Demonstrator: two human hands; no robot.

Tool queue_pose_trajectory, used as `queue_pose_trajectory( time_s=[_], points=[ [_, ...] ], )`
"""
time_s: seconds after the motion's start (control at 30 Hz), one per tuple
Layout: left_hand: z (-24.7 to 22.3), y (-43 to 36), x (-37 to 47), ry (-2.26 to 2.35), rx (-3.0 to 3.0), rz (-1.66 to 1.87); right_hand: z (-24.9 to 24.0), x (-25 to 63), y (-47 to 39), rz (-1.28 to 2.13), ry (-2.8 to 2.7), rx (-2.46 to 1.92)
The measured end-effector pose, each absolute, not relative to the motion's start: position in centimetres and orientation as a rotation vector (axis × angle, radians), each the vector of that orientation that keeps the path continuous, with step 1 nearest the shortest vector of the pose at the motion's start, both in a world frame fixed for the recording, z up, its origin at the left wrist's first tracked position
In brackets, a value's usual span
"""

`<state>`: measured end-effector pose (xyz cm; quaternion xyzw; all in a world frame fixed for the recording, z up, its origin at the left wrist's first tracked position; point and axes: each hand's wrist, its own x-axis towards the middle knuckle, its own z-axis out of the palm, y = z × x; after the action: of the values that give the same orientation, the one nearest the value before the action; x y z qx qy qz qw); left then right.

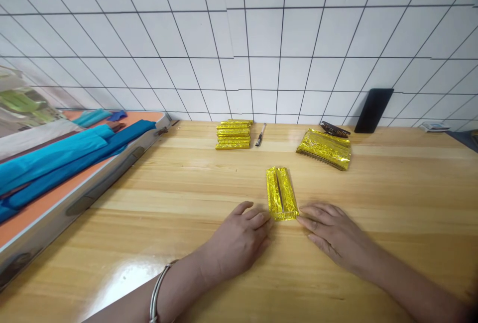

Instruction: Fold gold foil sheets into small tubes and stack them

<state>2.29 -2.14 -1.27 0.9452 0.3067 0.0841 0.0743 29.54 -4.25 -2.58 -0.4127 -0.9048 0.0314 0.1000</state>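
Observation:
A folded gold foil paper [287,188] lies on the wooden table in front of me, its two long sides turned inward with a narrow dark gap between them. A narrow fold crosses its near end. My left hand [244,236] rests at its near left corner, fingers bent and slightly apart, with the fingertips touching the edge. At the near right corner, my right hand [332,231] touches the paper with stretched fingers. Further back stands a row of folded gold strips [233,135]. A stack of flat gold foil sheets [324,150] lies back right.
A pen [261,135] lies beside the gold strips. Behind the sheets sits a dark hair clip [335,130]. A black phone-like slab [373,111] leans on the tiled wall. On the left, an orange-topped surface [45,208] with a raised edge carries blue cloth [74,163].

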Motion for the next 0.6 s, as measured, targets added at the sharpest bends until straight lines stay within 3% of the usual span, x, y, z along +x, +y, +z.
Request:
queue_pose_trajectory(
  time_s=[0.6],
  points=[
    [-1.4,1.0,0.5,0.707,2.756,0.345,-2.6,30.5,-3.7,0.164,-2.678,-1.195]
  ],
)
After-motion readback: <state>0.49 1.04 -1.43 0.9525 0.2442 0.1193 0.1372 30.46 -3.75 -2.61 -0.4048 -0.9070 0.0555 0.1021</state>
